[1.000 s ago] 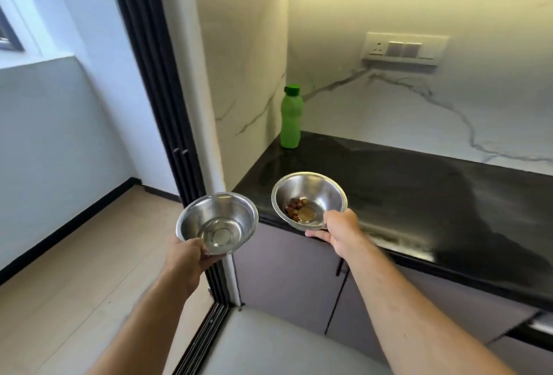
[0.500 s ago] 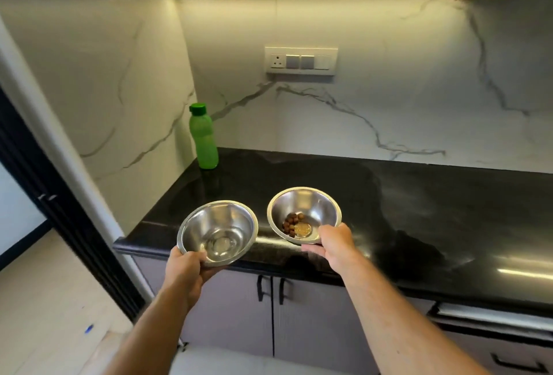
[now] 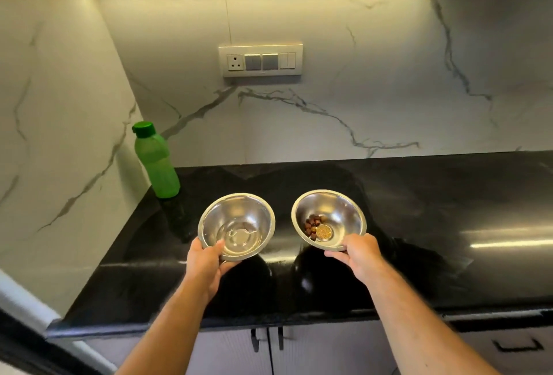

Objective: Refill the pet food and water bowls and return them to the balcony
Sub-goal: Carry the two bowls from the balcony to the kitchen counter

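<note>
My left hand [image 3: 206,267] grips the near rim of a steel water bowl [image 3: 236,225] that holds only a little clear water at its bottom. My right hand [image 3: 356,255] grips the near rim of a second steel food bowl [image 3: 329,219] with a few brown kibble pieces [image 3: 312,225] inside. Both bowls are held just over the black countertop [image 3: 419,225]; whether they touch it I cannot tell. A green bottle [image 3: 155,162] with a green cap stands upright in the counter's back left corner, beyond the water bowl.
White marble walls rise behind and to the left of the counter. A switch and socket plate [image 3: 260,60] sits on the back wall. Grey cabinet doors with black handles [image 3: 266,338] are below the counter edge. A dark door frame [image 3: 27,347] is at the lower left.
The view has turned from the balcony doorway to face the counter. Both hands have carried the bowls forward, from beside the counter edge to over the countertop.
</note>
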